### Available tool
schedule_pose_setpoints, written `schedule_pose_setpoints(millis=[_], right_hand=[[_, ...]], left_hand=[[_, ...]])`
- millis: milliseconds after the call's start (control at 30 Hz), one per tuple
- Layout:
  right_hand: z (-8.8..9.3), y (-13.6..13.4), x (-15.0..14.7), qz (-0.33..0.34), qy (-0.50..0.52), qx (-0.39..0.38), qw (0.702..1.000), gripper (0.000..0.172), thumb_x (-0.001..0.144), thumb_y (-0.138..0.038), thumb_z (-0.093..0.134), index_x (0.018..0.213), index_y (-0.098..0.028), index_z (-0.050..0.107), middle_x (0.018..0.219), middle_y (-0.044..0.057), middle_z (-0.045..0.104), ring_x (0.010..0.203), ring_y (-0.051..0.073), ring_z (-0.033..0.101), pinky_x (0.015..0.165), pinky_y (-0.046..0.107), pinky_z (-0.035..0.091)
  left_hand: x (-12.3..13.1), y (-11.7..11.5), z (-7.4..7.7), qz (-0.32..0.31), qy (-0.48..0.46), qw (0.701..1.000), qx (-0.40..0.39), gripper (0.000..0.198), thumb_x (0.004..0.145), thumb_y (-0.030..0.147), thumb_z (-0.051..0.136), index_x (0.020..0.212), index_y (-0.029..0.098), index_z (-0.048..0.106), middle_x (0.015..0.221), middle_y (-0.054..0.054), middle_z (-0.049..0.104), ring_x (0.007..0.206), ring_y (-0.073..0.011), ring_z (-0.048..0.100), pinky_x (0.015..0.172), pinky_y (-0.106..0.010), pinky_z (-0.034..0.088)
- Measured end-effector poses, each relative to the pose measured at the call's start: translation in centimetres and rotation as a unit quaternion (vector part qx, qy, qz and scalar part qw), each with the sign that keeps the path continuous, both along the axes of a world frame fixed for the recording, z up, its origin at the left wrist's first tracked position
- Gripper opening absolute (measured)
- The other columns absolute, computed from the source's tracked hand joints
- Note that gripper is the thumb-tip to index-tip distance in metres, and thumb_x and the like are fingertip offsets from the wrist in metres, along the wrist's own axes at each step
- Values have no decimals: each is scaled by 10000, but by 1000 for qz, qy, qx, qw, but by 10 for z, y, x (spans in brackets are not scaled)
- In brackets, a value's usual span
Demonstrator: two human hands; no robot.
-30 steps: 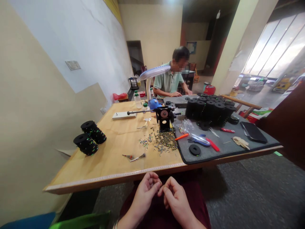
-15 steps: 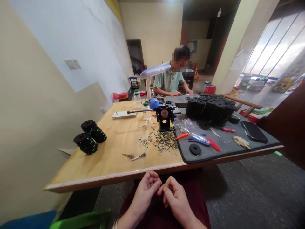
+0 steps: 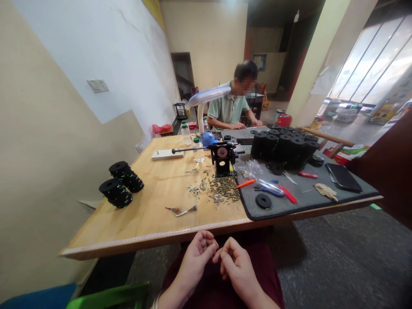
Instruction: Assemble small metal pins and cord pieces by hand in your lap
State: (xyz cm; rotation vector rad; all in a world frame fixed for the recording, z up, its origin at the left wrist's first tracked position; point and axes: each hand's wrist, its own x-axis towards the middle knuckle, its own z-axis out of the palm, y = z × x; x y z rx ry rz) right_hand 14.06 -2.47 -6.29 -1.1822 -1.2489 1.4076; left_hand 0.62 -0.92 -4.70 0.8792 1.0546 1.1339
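Just in front of the table's near edge, my left hand (image 3: pixel 200 252) is closed, thumb tip against curled fingertips. My right hand (image 3: pixel 237 262) is beside it in a similar pinch, its forefinger close to the left thumb. Anything between the fingers is too small to make out. Nearest on the wooden table (image 3: pixel 154 189) are two small slender tools (image 3: pixel 186 210). Behind them lies a pile of small metallic pieces (image 3: pixel 225 189), with tiny coloured bits (image 3: pixel 197 189) to its left. A black device (image 3: pixel 222 159) with a dial and a long rod stands behind the pile.
A grey mat (image 3: pixel 296 201) holds scissors (image 3: pixel 270 187), a black ring (image 3: pixel 263 201), a glove (image 3: pixel 325 191) and several black spools (image 3: pixel 283 148). Two black spools (image 3: pixel 126 176) stand at left. A lamp (image 3: pixel 209 96) rises behind the device. Another person (image 3: pixel 227 109) sits across the table.
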Motion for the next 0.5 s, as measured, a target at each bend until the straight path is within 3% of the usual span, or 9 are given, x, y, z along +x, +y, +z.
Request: schedule_pose_setpoints(millis=[500], right_hand=[[1,0,-1,-1,5,0,1000,174,834,-282,502,691,-184,497,605,-7,617,400,69,453,388,169,368]], left_hand=[[-2,0,-7,-5,15,1000,22,274,705,309,746,844,183,546,710,13,599,647,-123,537,618,-229,432]])
